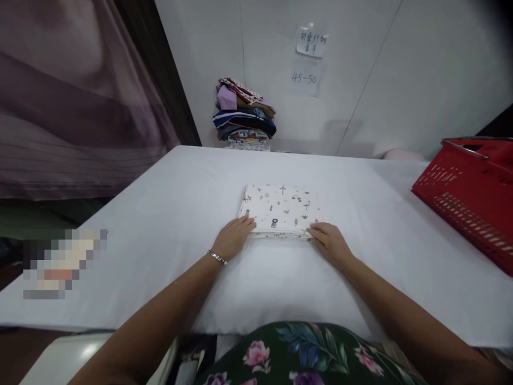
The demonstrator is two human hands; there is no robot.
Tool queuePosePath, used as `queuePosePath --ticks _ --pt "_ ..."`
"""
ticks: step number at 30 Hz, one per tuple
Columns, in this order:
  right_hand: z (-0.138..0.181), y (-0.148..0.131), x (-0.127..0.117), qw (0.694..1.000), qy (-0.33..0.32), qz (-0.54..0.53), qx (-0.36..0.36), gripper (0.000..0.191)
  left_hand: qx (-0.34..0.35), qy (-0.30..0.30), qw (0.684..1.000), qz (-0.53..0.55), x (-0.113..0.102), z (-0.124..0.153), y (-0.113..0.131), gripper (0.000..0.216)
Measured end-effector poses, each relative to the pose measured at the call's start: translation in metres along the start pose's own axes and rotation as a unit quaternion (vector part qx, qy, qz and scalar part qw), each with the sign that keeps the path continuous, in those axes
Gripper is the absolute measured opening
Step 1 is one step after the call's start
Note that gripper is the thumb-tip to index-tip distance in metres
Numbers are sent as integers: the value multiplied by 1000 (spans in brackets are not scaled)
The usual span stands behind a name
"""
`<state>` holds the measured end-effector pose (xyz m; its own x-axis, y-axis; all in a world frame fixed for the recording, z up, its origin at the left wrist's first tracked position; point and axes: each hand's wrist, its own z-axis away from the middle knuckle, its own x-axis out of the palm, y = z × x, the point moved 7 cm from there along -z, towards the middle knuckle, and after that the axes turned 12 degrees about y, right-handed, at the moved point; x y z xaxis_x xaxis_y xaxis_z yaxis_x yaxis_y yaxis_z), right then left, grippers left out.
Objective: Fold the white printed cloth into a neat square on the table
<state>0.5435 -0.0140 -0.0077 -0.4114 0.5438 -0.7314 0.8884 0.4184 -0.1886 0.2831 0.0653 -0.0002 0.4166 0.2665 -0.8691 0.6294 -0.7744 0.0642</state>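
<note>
A white folded cloth [280,207] printed with small grey-green motifs lies flat on the white-covered table [168,214]. Its layered edge faces me. My left hand [234,237], with a metal bracelet at the wrist, grips the near left corner, fingers over the top. At the near right corner, my right hand [328,240] pinches the layers between thumb and fingers. The undersides of both grips are hidden.
A pile of folded fabrics [245,120] stands at the table's far edge against the wall. On the right sits a red plastic basket [468,198]. A pinkish curtain [76,107] hangs at the left; a pixelated patch [60,264] covers something on the table's left side.
</note>
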Motion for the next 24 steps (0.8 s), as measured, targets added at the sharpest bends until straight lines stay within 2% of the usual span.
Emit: queuePosePath --ticks 4,7,12,18,24 --pt "-2 -2 -8 999 -2 -24 30 36 -19 6 1000 -2 -10 -5 7 36" --pt "-1 0 -16 998 12 -26 50 39 -1 18 1000 -16 -15 -12 16 41" --pt "6 3 -20 998 1 -24 52 30 15 13 1000 -24 -2 -17 15 37" --pt "7 11 -19 990 28 -25 136 20 27 1 999 -31 10 -12 7 37" --pt "5 5 -16 997 19 9 80 21 35 -2 999 -29 5 -11 10 38"
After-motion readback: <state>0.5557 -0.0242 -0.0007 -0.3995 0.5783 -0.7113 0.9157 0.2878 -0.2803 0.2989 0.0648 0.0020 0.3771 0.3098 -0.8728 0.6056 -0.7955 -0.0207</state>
